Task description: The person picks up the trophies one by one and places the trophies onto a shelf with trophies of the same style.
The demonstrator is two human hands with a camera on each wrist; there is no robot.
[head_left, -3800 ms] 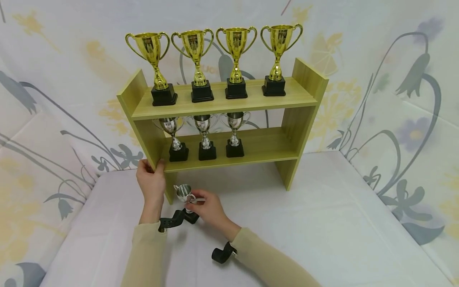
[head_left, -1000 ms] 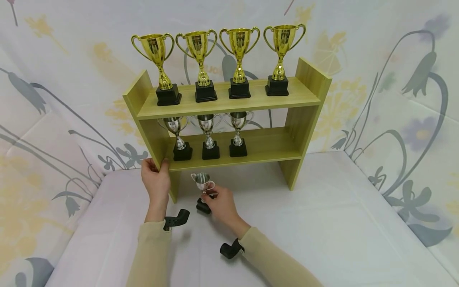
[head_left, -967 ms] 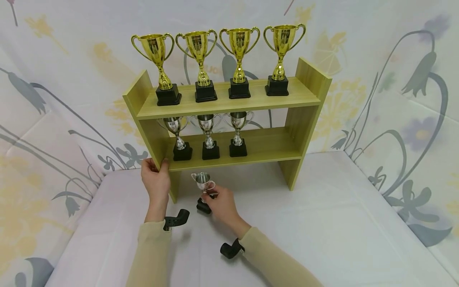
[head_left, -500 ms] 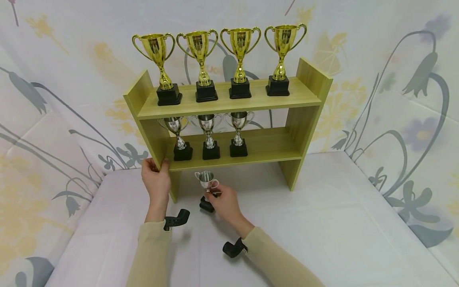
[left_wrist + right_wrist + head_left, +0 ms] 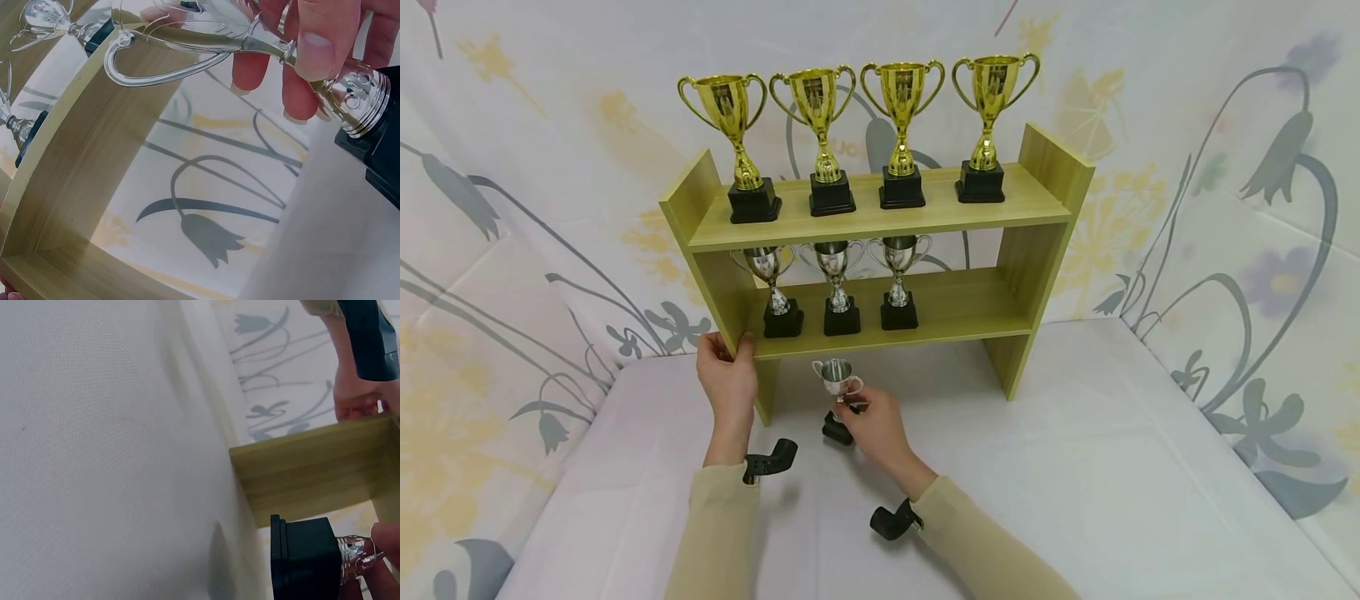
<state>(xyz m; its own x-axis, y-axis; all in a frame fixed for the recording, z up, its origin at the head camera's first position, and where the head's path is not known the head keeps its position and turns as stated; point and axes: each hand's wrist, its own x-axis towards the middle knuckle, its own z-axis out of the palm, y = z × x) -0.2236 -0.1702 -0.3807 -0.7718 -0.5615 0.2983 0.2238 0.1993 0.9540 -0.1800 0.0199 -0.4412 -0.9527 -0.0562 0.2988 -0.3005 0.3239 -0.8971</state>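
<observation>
My right hand (image 5: 880,425) pinches a small silver trophy cup (image 5: 837,377) by its stem, just in front of the opening under the lower shelf board. The cup has two handles and a black base (image 5: 306,559), which hangs above the white cloth in the right wrist view. In the left wrist view the fingers and thumb wrap the stem of the silver trophy (image 5: 356,103). My left hand (image 5: 727,383) grips the left side panel of the wooden shelf (image 5: 880,343) at the lower board's height, thumb on the front edge; some fingers are hidden behind the panel.
Three silver trophies (image 5: 841,317) stand on the left and middle of the lower board, with bare board (image 5: 973,308) to their right. Several gold trophies (image 5: 902,185) line the top board. White cloth (image 5: 1112,467) covers the table, and a floral backdrop (image 5: 1187,208) hangs behind.
The right hand has carried the silver trophy to the right and slightly forward, away from the left panel. The left hand keeps its grip on the shelf. The head view has shifted slightly.
</observation>
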